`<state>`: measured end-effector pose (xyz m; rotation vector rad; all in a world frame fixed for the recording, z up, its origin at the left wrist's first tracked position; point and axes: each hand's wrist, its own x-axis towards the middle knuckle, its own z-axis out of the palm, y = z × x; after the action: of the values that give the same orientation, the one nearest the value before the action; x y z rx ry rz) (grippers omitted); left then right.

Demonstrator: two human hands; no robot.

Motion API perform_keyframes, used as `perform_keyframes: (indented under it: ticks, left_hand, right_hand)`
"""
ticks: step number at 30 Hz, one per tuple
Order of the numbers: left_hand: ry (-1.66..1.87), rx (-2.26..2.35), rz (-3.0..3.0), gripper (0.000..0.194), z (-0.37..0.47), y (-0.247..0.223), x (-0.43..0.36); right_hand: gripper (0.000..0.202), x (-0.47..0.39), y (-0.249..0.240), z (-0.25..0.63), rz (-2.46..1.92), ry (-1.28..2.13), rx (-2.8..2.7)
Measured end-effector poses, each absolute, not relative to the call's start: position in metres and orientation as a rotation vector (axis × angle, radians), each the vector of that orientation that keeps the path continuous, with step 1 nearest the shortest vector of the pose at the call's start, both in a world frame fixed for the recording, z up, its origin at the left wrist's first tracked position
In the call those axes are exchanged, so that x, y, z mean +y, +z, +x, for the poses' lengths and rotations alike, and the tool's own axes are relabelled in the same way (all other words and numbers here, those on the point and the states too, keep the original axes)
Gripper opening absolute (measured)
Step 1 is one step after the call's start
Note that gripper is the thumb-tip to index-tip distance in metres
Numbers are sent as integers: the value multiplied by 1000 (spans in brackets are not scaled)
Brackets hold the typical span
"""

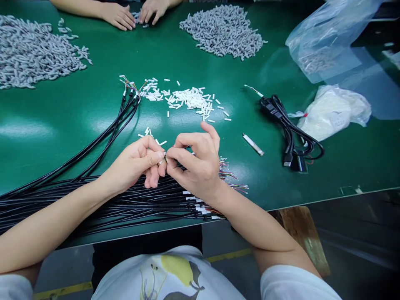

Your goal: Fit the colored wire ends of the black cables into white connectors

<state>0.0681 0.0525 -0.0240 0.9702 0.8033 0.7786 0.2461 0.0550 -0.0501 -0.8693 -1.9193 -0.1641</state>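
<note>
Over the near edge of the table, my left hand [142, 160] and my right hand [196, 162] meet fingertip to fingertip. The left thumb and forefinger pinch a small white sleeve [161, 161], mostly covered by the fingers. My right thumb and forefinger close on a tiny dark piece against it, too hidden to name. Beneath both hands lies a bundle of black cables [131, 204], their thin coloured wire ends [233, 177] fanning out at the right. Just beyond my left fingers are several loose white sleeves [147, 131].
A larger pile of white sleeves [190, 99] lies mid-table, beside a few separated cables [109, 137]. To the right are a snap-off blade [253, 144], a coiled USB cable [289, 129] and a plastic bag [334, 110]. Grey pieces [223, 31] are heaped across from me, near another person's hands [120, 16].
</note>
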Motion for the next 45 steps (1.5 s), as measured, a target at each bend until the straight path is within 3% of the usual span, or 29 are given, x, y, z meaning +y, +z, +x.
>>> perform_keyframes:
  ticks: [4,6,9,13,15,26,33,45]
  left_hand:
    - [845,844,998,22,67,-21,56]
    - [916,908,1001,16,66,-19,58]
    - [994,982,984,5,63,-16,60]
    - [1012,995,984,4,63,-14,61]
    - [1010,995,987,4,63,-14,61]
    - [996,1017,1036,6,64,-16,60]
    - [985,1029,1052,3,64,-16,60]
    - [967,1014,1219,14,59,-18,59]
  right_hand:
    - [11,59,-43,254,-915,-47,-1887]
    - [25,66,-41,260,-968,127,-1749]
    - [37,78,-44,266,-988,548,-1465]
    - [34,84,-50,263,-993,1228,-1299]
    - [32,81,-48,260,-973,1383,-1264]
    - [16,73,-39,255,-836,1553,-1090]
    - [18,71,-38,253,-832,1544,-1097]
    - [31,71,-34,253,-834,1572,-1160]
